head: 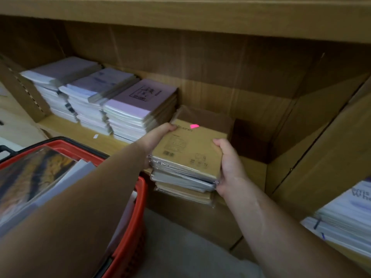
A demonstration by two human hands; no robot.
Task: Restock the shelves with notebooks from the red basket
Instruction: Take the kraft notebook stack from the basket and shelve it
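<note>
Both my hands hold one stack of plastic-wrapped notebooks with a tan kraft cover and a pink sticker on top, at the front edge of the wooden shelf. My left hand grips the stack's left side, thumb on the cover. On the right side my right hand clasps it, fingers wrapped under. The red basket stands at the lower left under my left forearm, with more notebooks inside.
Three piles of pale lilac and white notebooks fill the shelf's left part. A brown box sits just behind the held stack. The shelf's right half is bare wood. A divider panel and white booklets lie at the right.
</note>
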